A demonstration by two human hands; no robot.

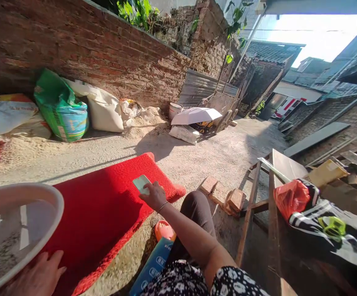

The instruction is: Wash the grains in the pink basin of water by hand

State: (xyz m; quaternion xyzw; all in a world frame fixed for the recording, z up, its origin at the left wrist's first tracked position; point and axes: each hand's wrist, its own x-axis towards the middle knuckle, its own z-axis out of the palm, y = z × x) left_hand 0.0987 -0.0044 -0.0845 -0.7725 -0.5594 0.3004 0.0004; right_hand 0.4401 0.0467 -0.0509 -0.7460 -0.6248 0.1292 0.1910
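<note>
My right hand (155, 196) is closed on a pale green phone (141, 183), a flat rectangle with rounded corners, over the far end of a long bench-like thing covered with red cloth (104, 201). My left hand (44, 271) lies at the lower left, its fingers stretched apart on the red cloth, right beside a white basin (59, 205). The basin holds water with some greyish grainy matter in it. Part of the left hand is cut off by the frame edge.
Along the brick wall (104, 53) stand a green and blue sack (65, 115) and a cream sack (106, 109). A white umbrella (196, 116) lies farther off. Bricks (219, 192) and a wooden frame (273, 230) with clothes are on my right. A blue box (153, 263) stands by my leg.
</note>
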